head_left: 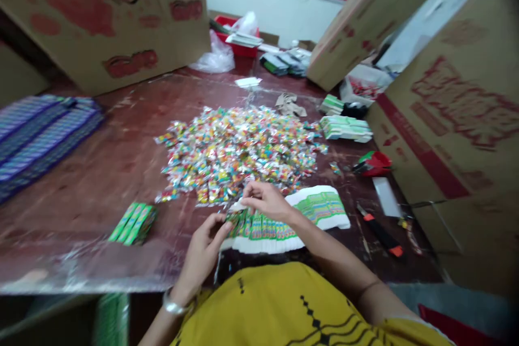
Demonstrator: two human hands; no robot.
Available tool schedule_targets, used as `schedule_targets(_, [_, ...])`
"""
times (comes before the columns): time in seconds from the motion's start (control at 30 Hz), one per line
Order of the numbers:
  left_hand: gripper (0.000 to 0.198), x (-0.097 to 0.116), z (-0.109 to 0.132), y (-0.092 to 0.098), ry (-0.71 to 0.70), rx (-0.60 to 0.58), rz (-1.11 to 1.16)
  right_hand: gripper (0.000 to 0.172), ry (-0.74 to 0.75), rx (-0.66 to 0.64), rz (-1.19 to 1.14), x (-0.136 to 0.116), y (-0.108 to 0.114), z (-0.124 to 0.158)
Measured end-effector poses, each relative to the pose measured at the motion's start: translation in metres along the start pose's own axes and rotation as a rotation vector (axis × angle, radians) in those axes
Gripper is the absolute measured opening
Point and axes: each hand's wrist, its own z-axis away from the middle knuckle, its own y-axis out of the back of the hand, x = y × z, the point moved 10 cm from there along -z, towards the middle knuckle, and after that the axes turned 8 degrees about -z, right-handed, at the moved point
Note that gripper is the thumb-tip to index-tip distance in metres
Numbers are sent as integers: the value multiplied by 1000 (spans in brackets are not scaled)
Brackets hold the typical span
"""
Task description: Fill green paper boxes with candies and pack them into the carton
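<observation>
A fanned row of flat green-and-white cartons point(312, 215) lies along the near edge of the dark red table point(101, 173). My right hand point(265, 200) pinches the top of one carton at the row's left end. My left hand point(203, 251) curls its fingers against the same end of the row. Just beyond my hands spreads a big heap of small colourful wrapped sweets point(239, 148). Three filled green packs point(133, 224) lie together to the left of my hands.
Large cardboard boxes stand at the back left point(113, 16), back right point(365, 16) and right point(458, 119). Purple stacked packs point(36, 135) lie at the left. A red tape dispenser point(375, 163), a box cutter point(381, 233), white-green carton stacks point(346, 128) and a red tray point(237, 35) are also here.
</observation>
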Motion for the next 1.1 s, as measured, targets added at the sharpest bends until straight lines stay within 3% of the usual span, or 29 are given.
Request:
schedule_targets(0.07, [44, -5, 0, -7, 163, -142, 307, 27, 17, 3, -77, -9, -4, 1])
schedule_targets(0.2, [62, -19, 8, -17, 430, -143, 702, 30, 80, 60, -90, -19, -6, 2])
schedule_targets(0.33, [69, -18, 12, -20, 460, -102, 709, 26, 278, 162, 235, -37, -4, 15])
schedule_targets(0.47, [74, -16, 11, -12, 468, -47, 677, 41, 430, 193, 691, -49, -20, 31])
schedule_targets(0.57, [67, -16, 9, -10, 443, -83, 666, 41, 372, 58, 705, -39, -33, 32])
schedule_targets(0.67, [56, -19, 8, -17, 386, -239, 599, 32, 229, -95, 503, -27, -33, 28])
schedule_targets(0.77, [49, -22, 9, -24, 298, -411, 435, 25, -5, -399, 300, -9, -41, 29])
schedule_targets(0.83, [43, -22, 7, -22, 243, -433, 331, 26, -84, -547, 237, -4, -46, 33])
schedule_targets(0.9, [39, -24, 1, -11, 210, -320, 276, 28, -49, -410, 205, -7, -37, 24])
schedule_targets(1.0, [42, -30, -4, 15, 223, 12, 273, 38, 75, 16, 115, -12, -14, 14])
schedule_targets(1.1, [47, -30, -1, 26, 219, 255, 286, 31, 113, 188, 37, -1, -21, 15])
